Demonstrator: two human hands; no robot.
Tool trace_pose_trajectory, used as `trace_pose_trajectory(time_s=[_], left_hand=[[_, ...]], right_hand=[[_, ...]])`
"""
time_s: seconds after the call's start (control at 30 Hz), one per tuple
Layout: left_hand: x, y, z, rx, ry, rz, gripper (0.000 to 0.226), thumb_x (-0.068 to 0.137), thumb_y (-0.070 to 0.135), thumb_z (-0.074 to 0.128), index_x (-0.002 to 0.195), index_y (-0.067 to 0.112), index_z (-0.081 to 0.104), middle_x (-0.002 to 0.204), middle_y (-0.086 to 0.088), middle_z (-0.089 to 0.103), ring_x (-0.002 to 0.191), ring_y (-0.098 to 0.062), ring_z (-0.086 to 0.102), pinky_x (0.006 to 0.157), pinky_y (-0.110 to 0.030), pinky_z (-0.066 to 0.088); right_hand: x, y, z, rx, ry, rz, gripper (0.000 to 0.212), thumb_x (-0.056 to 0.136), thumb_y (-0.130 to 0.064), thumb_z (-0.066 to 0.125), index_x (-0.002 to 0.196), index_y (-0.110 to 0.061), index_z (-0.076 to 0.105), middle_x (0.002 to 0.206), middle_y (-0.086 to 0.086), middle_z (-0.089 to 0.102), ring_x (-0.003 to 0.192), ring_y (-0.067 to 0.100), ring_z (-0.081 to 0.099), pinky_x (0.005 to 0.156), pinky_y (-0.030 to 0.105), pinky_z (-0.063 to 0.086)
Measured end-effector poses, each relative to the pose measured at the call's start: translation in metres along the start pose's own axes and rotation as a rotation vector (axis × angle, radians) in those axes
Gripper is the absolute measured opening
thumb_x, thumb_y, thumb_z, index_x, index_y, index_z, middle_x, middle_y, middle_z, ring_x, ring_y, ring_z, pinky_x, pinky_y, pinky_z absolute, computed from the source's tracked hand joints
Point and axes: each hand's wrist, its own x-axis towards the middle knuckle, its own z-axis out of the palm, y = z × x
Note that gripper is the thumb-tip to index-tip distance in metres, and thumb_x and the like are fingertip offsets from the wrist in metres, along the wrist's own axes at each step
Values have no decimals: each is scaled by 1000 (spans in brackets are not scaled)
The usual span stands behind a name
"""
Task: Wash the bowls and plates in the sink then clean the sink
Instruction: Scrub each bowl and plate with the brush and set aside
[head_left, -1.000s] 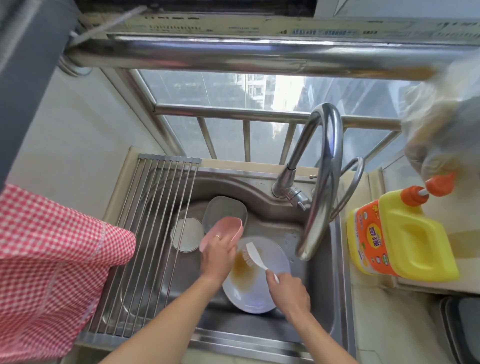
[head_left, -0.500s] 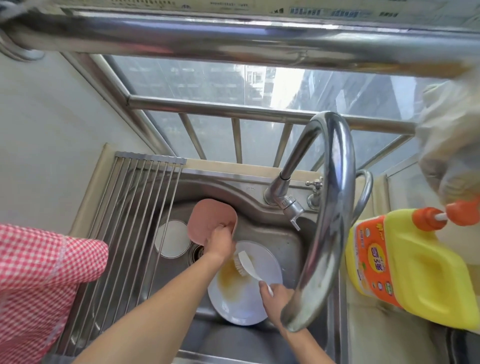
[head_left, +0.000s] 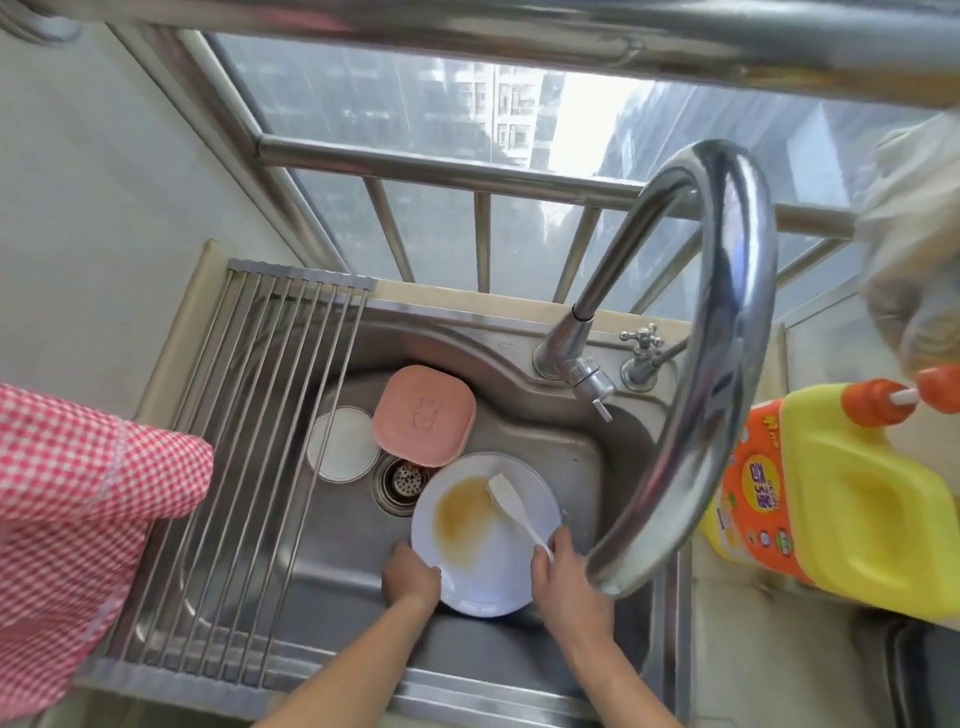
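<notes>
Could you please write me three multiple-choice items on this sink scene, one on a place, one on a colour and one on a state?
1. Where does the pink rounded-square bowl lie?
A. Upside down at the back of the steel sink, behind the drain
B. On the roll-up rack
C. In the left hand

2. What colour is the smear on the round white plate?
A. Green
B. Brown-orange
C. Blue

3. What is the right hand doing?
A. Hanging idle
B. Turning the tap
C. Gripping the white dish brush by its handle

Answers: 1 A, its flat base faces up just behind the drain; 2 B, a brown-orange patch sits near the plate's centre; 3 C, the fingers curl round the handle end while the brush head lies on the plate.
</notes>
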Motion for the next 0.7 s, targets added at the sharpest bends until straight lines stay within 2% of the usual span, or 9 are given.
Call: trace_pose_trajectory(time_s=[0.07,0.2,0.27,0.37,0.47,0.53,0.6,0.7], left_hand=[[4,1,-3,4,34,-38,42,79,18,77,117,7,62,118,-15,68,111,-34,64,87,-35,51],[8,-1,-7,-20,33,-91,31,76,23,81,103,11,73,104,-10,74,99,-30,70,79,-31,54],[10,-4,-7,-47,24,-103,26,76,23,78,98,10,74,99,-10,75,95,-30,70,77,-31,57],[8,-3,-9,-63,42,-91,19,79,19,68,97,11,71,97,-11,73,94,-33,68,77,-33,57],[-3,-1,-13,-174,35,-60,11,82,13,57,91,14,63,100,-11,67,95,-35,63,77,-32,53],[-10,-1,-18,-261,26,-41,7,80,11,52,83,15,56,96,-9,64,92,-35,63,77,-33,55],[-13,-1,-24,-335,2,-37,11,77,13,50,84,16,58,95,-8,64,88,-34,64,73,-37,61],[-14,-3,-33,-464,-131,10,20,76,20,53,93,21,63,98,-7,68,87,-31,68,66,-45,63]], right_hand=[[-2,-4,-2,-127,56,-69,20,104,-40,35,106,-21,43,93,4,64,87,35,66,62,39,41],[-1,-9,12,-101,49,-43,13,102,-34,42,92,-26,45,91,4,66,88,35,66,63,35,36],[3,-12,23,-41,31,-15,18,99,-40,43,89,-26,49,91,4,70,89,35,67,64,33,36],[1,-20,24,-79,1,-146,34,103,-50,36,95,-24,56,88,3,69,86,32,66,63,34,38],[-5,-25,13,-83,-40,-260,31,105,-45,37,96,-22,56,87,2,68,86,30,65,64,37,45],[-7,-21,5,-85,-95,-292,31,104,-45,41,102,-23,61,91,1,70,91,29,64,68,37,48],[-10,-17,-2,-107,-162,-330,31,103,-46,42,103,-23,63,93,0,70,91,28,63,71,37,52],[-12,-11,-14,-97,-218,-366,31,102,-48,44,105,-25,65,94,-2,71,91,24,63,75,38,53]])
